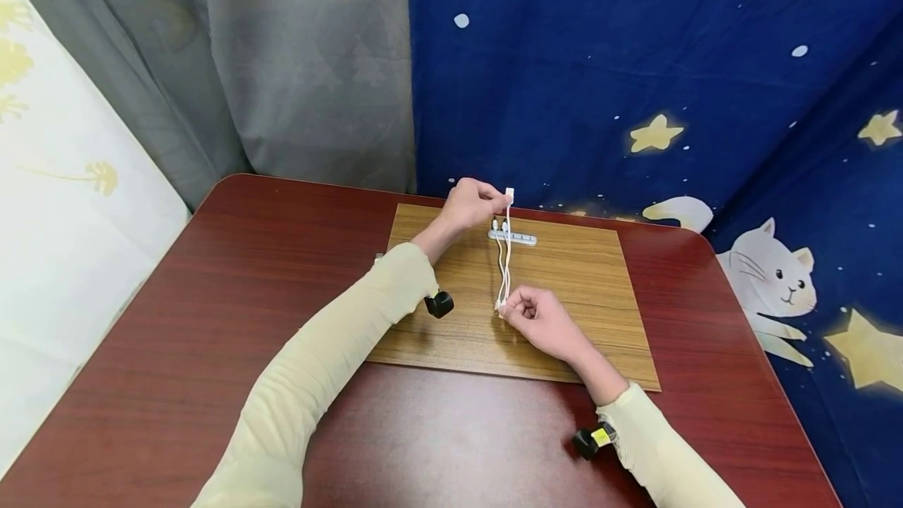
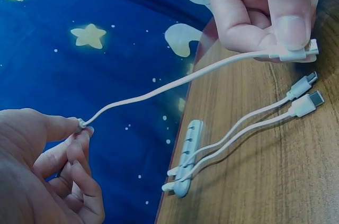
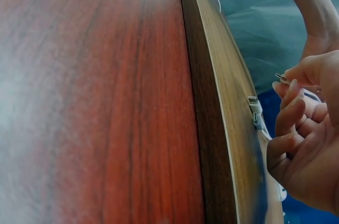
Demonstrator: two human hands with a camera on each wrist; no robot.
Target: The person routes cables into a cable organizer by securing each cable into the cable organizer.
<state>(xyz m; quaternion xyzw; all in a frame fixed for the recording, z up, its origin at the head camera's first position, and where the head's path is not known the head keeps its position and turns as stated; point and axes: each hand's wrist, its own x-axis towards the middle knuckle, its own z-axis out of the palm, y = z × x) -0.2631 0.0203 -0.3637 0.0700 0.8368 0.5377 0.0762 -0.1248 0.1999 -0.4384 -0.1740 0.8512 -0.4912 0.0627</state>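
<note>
My left grip (image 1: 471,204) and right grip (image 1: 546,324) each pinch one end of a slim white cable (image 2: 180,81), likely keeping it straight; pale-blue slotted plastic strip (image 2: 192,138) anchors two similar white cables (image 2: 302,107).

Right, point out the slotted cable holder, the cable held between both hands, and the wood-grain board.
Cable holder (image 2: 193,142), left wrist view: middle of its slotted strip.
Held cable (image 2: 184,79), left wrist view: its white cord.
Wood-grain board (image 1: 585,277), head view: bare top surface.
</note>
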